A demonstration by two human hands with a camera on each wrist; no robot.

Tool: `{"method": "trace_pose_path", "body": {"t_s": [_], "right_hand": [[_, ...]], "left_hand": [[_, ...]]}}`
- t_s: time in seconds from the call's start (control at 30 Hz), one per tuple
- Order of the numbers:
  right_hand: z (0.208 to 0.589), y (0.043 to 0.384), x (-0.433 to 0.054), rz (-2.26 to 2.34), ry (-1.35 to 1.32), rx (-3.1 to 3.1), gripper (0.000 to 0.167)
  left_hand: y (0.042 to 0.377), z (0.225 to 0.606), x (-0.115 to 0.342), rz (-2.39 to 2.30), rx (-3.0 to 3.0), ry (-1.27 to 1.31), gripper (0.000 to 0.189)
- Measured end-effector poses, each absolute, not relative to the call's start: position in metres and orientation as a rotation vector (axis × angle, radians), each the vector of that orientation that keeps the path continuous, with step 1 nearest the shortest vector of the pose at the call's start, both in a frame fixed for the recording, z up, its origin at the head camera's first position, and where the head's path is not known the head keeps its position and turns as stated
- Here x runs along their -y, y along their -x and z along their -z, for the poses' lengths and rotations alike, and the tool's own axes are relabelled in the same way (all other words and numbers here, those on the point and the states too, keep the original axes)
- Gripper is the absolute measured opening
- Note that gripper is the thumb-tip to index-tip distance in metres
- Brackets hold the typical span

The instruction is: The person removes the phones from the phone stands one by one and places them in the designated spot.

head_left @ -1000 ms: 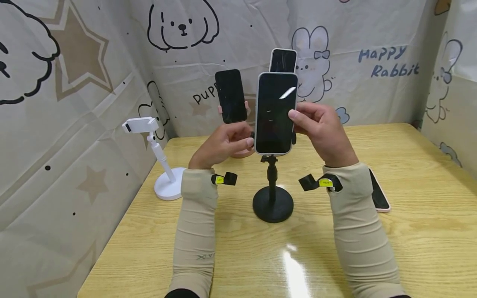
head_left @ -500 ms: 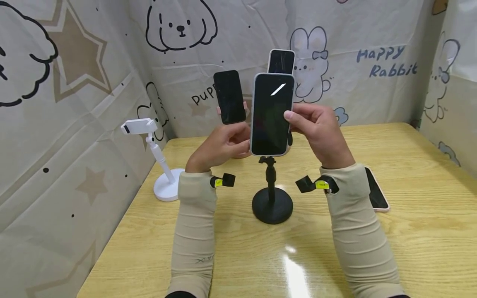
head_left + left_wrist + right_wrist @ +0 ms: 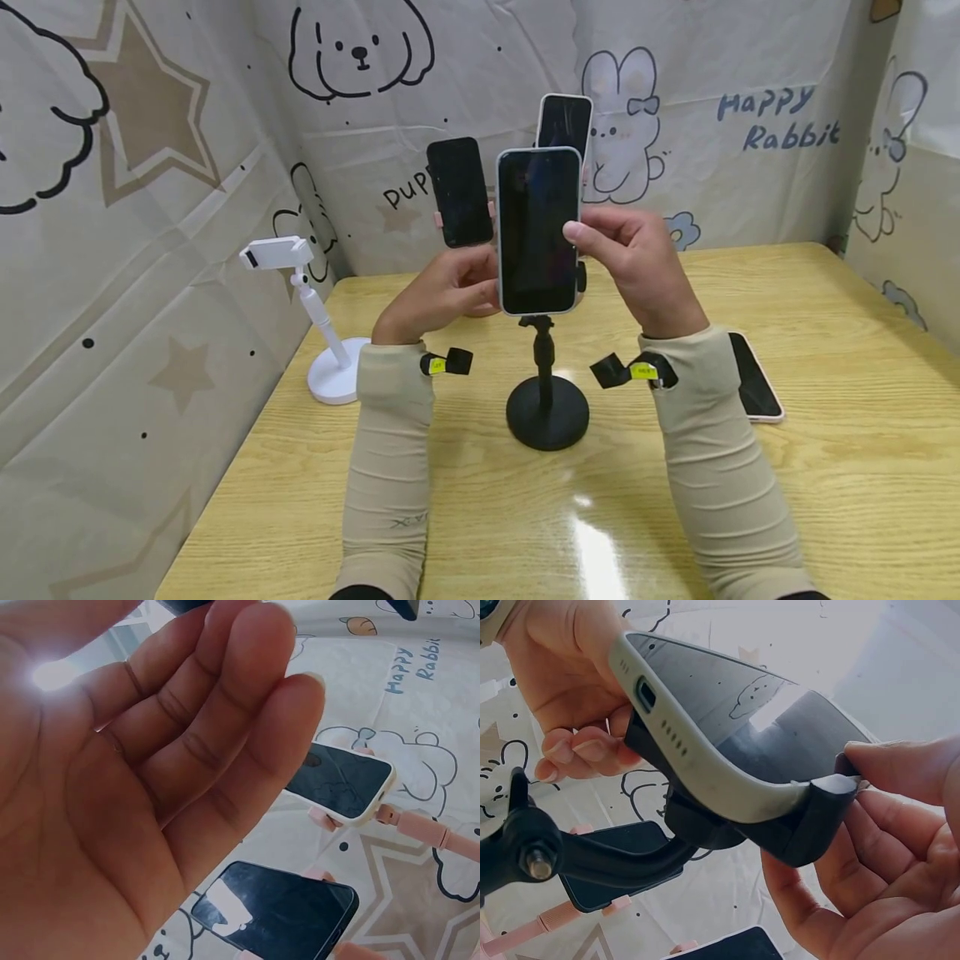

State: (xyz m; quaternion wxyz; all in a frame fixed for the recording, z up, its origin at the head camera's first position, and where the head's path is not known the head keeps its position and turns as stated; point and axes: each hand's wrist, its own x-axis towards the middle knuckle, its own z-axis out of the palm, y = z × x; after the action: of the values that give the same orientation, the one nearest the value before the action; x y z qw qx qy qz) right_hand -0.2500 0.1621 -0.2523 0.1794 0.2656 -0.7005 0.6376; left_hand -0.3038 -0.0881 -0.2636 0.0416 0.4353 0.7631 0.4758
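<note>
A smartphone (image 3: pixel 534 233) with a pale case stands upright in the clamp of a black phone stand (image 3: pixel 547 414), its dark screen towards me. My left hand (image 3: pixel 441 292) holds the clamp's left side, thumb by the phone's lower left edge; part of its grip is hidden behind the phone. At the right edge, my right hand (image 3: pixel 637 267) has its thumb in front and fingers behind. In the right wrist view, that thumb presses the tip of the black clamp arm (image 3: pixel 814 825), which hooks over the phone's corner.
Behind are a black phone (image 3: pixel 461 192) in a pink holder and a white-edged phone (image 3: pixel 566 121). A white phone stand (image 3: pixel 330 371) with an unfilled clamp is at left. Another phone (image 3: pixel 757 379) lies on the table (image 3: pixel 847 483) beside my right sleeve. Printed cloth hangs around.
The smartphone and both hands have shifted slightly left while the stand's base stays nearly in place. The bright reflection on the phone's screen has gone.
</note>
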Motion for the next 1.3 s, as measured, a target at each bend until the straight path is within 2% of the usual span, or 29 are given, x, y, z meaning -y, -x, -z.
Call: {"method": "trace_pose_path", "body": {"t_s": [0.2, 0.4, 0.57, 0.97, 1.3], "right_hand": [[0.252, 0.25, -0.16, -1.788, -0.766, 1.965, 0.023], [0.252, 0.249, -0.151, -1.778, -0.794, 1.959, 0.022], [0.251, 0.246, -0.143, -1.779, -0.824, 1.978, 0.022], [0.248, 0.238, -0.152, -1.776, -0.672, 1.969, 0.026], [0.237, 0.225, -0.169, -1.787, -0.622, 1.855, 0.022]], "left_hand": [[0.305, 0.264, 0.089, -1.468, -2.313, -1.343, 0.009], [0.307, 0.267, 0.089, -1.479, -2.356, -1.409, 0.019], [0.306, 0.269, 0.09, -1.507, -2.368, -1.329, 0.026], [0.304, 0.265, 0.086, -1.457, -2.404, -1.426, 0.025], [0.302, 0.262, 0.085, -1.411, -2.478, -1.418, 0.025]]}}
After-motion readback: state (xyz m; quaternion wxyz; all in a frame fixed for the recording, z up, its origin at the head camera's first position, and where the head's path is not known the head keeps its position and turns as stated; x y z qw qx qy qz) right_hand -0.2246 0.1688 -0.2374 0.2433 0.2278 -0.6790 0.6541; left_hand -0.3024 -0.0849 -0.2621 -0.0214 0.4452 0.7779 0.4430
